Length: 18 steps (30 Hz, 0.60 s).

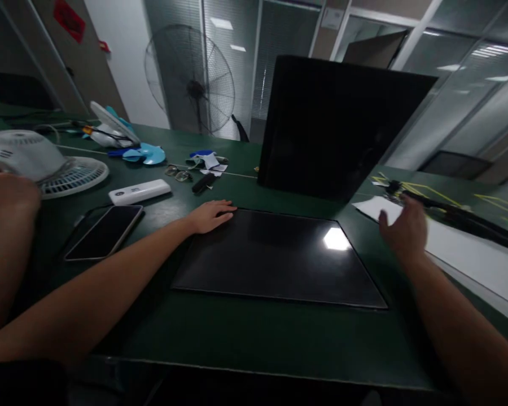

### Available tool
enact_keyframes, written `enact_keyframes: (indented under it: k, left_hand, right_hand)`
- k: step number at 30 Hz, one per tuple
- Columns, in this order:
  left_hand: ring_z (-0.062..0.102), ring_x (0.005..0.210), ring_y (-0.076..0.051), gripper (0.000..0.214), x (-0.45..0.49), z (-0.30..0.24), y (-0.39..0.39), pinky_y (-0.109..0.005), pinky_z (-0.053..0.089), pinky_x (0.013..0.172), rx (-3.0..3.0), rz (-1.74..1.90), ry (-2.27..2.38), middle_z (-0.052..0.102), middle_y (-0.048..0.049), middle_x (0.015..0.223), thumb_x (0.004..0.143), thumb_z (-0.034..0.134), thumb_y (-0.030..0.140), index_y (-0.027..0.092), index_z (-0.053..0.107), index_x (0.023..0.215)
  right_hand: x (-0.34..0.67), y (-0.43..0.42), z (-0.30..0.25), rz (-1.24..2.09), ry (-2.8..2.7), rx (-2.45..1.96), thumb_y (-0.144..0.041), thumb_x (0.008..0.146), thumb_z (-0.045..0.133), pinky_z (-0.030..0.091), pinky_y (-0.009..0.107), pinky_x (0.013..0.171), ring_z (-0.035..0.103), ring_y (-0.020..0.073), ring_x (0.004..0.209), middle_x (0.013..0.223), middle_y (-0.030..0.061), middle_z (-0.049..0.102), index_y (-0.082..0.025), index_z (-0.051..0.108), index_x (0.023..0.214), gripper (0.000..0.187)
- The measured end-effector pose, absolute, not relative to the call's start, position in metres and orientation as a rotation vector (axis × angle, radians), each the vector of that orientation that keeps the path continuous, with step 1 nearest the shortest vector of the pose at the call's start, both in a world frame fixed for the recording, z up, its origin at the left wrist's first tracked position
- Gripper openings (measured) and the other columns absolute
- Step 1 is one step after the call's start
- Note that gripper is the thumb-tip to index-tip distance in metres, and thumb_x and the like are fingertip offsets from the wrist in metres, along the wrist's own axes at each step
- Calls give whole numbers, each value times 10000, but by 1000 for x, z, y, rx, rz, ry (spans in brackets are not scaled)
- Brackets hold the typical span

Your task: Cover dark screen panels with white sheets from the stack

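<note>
A flat black glossy panel (279, 259) lies on the green table (254, 338) in front of me. My left hand (211, 215) rests flat at the panel's far left corner, fingers stretched out, holding nothing. My right hand (404, 228) hovers above the table just right of the panel's far right corner, fingers loosely apart and empty. Behind the panel a large black screen (338, 124) stands upright.
A phone (105, 231) and a white bar-shaped device (139, 192) lie left of the panel. Another person's arm (4, 225) and a white fan housing (34, 160) are at far left. White sheets (469, 254), yellow wires (427, 192) and blue fan blades (146, 153) also lie about.
</note>
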State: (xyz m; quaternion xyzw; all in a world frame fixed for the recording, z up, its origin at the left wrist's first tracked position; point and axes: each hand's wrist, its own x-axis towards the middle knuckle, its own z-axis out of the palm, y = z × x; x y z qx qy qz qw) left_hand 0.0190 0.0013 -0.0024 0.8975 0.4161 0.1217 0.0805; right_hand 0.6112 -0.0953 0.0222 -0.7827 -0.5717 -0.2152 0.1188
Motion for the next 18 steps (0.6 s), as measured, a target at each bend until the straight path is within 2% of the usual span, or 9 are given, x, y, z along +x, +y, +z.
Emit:
enact_keyframes:
  k: [3,5,7,9,12,14,18]
  left_hand:
    - [402,1526,-263,610,21,-2,2,-433,287,1254,2698,362,1251,430,-86,1647,1053,337,549,233,544,1531]
    - [405,1524,-266,637,22,0,1,-430,295,1254,2707,354,1249,435,-97,1643,1042,338,567,215,543,1533]
    - [413,1519,-273,673,23,2,0,-427,299,1254,2712,336,1257,436,-107,1642,1031,327,594,200,547,1529]
    - [412,1520,-273,712,24,4,-2,-423,299,1256,2717,311,1269,436,-106,1643,1021,300,626,194,548,1530]
    - [406,1524,-270,749,26,6,-4,-426,299,1258,2717,285,1284,424,-90,1652,1004,266,652,205,537,1540]
    - [412,1520,-276,742,26,5,-3,-447,314,1253,2700,287,1295,416,-68,1658,992,278,649,230,525,1552]
    - [442,1497,-315,709,26,1,8,-498,350,1233,2712,300,1308,505,-20,1599,964,312,652,300,552,1531]
  right_hand:
    - [631,-97,7,-498,-1526,-2493,-522,1038,516,377,515,1175,333,373,1499,1614,291,306,-66,364,1608,747]
    - [637,-95,-1,-376,-1456,-2610,-574,1047,426,399,505,1138,356,398,1486,1586,350,318,-15,367,1606,792]
    - [640,-95,-3,-264,-1425,-2692,-616,1039,391,433,518,1086,472,402,1399,1513,323,451,-86,459,1575,757]
    - [639,-97,0,-226,-1401,-2738,-646,1024,399,440,546,1059,516,414,1348,1439,294,538,-134,508,1542,737]
    - [634,-102,9,-281,-1346,-2773,-641,1023,425,427,562,1060,495,433,1355,1380,319,562,-68,522,1496,749]
    - [630,-106,13,-307,-1326,-2788,-590,1040,452,436,534,1066,538,387,1315,1333,297,593,-49,562,1431,677]
    - [627,-107,18,-325,-1306,-2805,-499,1025,588,506,460,1036,626,241,1162,1259,144,644,-114,639,1289,470]
